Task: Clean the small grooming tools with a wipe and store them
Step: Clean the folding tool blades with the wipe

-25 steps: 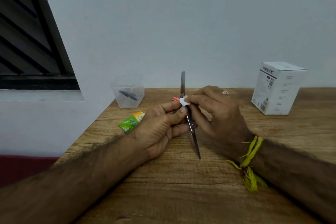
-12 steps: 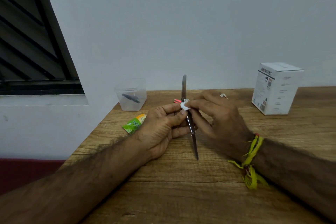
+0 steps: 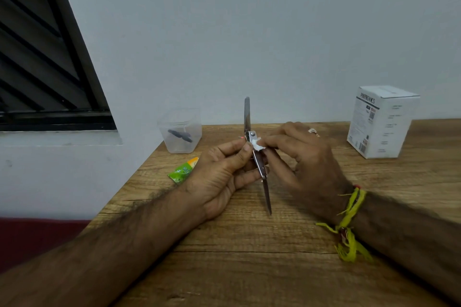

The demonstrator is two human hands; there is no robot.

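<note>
Left hand [image 3: 219, 169] grips folding nail clipper [image 3: 258, 157] above surface [image 3: 249, 257]; right hand [image 3: 299, 157] pinches wipe [image 3: 257, 144] on it. 1 dark tool [image 3: 180, 135] already in clear container [image 3: 180, 131]; clipper not yet stored.

Single view only, worn at head height; faced forward and down across a wooden table [image 3: 249, 269] toward a pale wall [image 3: 249, 32]; sat close, with both forearms entering from the bottom edge; left hand [image 3: 222, 177] and right hand [image 3: 306, 164] framed near centre; wide-angle, with a window [image 3: 37, 57] leaning at upper left; no second view, so no overlap.
</note>
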